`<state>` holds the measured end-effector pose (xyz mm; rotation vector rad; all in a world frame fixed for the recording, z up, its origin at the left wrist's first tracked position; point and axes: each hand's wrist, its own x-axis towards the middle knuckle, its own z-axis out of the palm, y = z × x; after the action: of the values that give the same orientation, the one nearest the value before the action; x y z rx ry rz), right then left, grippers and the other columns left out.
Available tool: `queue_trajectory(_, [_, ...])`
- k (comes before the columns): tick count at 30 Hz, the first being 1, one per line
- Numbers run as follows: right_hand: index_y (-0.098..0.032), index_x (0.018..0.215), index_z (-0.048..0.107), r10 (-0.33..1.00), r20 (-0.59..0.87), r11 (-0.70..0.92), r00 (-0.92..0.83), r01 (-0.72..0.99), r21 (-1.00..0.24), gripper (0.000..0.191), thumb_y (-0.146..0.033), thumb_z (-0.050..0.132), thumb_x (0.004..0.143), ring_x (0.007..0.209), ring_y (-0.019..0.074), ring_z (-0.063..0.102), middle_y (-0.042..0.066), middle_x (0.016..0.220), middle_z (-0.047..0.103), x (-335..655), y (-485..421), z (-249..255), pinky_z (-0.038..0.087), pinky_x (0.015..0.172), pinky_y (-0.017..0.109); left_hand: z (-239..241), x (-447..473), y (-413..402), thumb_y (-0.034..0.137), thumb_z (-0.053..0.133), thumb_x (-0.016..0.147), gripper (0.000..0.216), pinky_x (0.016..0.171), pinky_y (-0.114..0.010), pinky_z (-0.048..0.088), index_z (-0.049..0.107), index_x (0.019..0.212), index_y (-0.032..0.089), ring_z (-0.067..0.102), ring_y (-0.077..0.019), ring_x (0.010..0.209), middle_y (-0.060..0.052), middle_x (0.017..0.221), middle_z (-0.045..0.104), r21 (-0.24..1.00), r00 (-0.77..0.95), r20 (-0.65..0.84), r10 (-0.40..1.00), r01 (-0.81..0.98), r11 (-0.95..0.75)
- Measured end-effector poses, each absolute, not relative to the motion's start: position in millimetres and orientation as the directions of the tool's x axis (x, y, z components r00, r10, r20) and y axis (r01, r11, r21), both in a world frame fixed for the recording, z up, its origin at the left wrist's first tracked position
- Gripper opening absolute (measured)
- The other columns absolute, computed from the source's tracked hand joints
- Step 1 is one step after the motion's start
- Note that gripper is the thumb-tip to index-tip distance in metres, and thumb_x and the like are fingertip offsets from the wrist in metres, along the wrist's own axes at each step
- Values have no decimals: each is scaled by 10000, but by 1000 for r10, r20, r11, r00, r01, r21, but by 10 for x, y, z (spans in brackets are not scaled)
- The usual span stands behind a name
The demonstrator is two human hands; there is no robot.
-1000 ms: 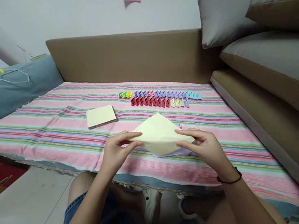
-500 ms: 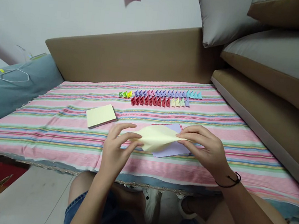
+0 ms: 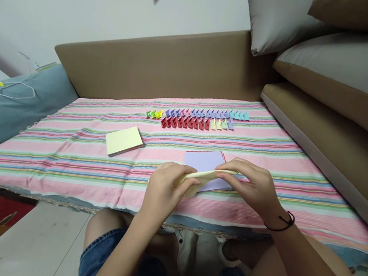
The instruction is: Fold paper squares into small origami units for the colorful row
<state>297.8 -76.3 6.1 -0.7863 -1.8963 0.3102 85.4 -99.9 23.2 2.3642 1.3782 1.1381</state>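
A pale yellow sheet of paper (image 3: 206, 175) is stretched between both hands, seen nearly edge-on and bent over. My left hand (image 3: 167, 185) pinches its left part between thumb and fingers. The right edge is gripped by my right hand (image 3: 249, 180), thumb below and fingers above. Beneath the sheet, on the striped cloth, lie purple sheets of paper (image 3: 201, 159) with a red edge showing behind them. Part of this pile is hidden by the hands and the yellow sheet.
A stack of pale yellow paper (image 3: 123, 141) lies to the left on the striped cloth (image 3: 78, 152). Farther back stand two rows of small folded paper pieces (image 3: 186, 123) in several colours. Brown cushions (image 3: 326, 128) border the right side; a backrest (image 3: 158, 70) rises behind.
My left hand has moved right and closed on the yellow sheet, which has turned from a broad, open face to nearly edge-on. My right hand keeps its hold with little movement.
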Motion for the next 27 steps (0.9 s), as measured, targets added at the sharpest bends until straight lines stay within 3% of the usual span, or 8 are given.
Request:
queue_trajectory(7, [-218,850,653,662,690,738,-295,417,-530,71,-228,582,850,768,186,611,37,789,685,3029,-713,75,479,713,329,234,841,-1005,281,635,799,73,659,-282,469,674,816,221,639,-170,715,-12,772,712,533,208,541,815,665,-523])
queue_trajectory(14, [-235,966,646,544,690,779,-478,592,-205,137,-283,601,846,927,203,580,20,903,702,2874,-747,56,299,992,446,163,923,-997,254,627,807,49,667,-298,445,654,808,213,610,-172,727,-19,766,695,411,240,581,777,738,-535])
queue_trajectory(19, [-230,868,644,578,661,761,-479,608,-225,128,-211,519,893,827,161,579,-4,776,687,2789,-795,68,307,950,397,189,977,-995,278,584,840,93,695,-300,439,648,842,211,589,-168,745,-20,774,684,403,281,576,768,720,-565])
queue_trajectory(27, [-219,834,626,606,664,734,-439,631,-252,152,-199,491,900,798,154,573,-7,769,676,2789,-809,95,308,887,376,200,1007,-945,272,540,865,150,674,-309,413,665,834,198,541,-182,752,-39,726,648,330,342,571,746,736,-590])
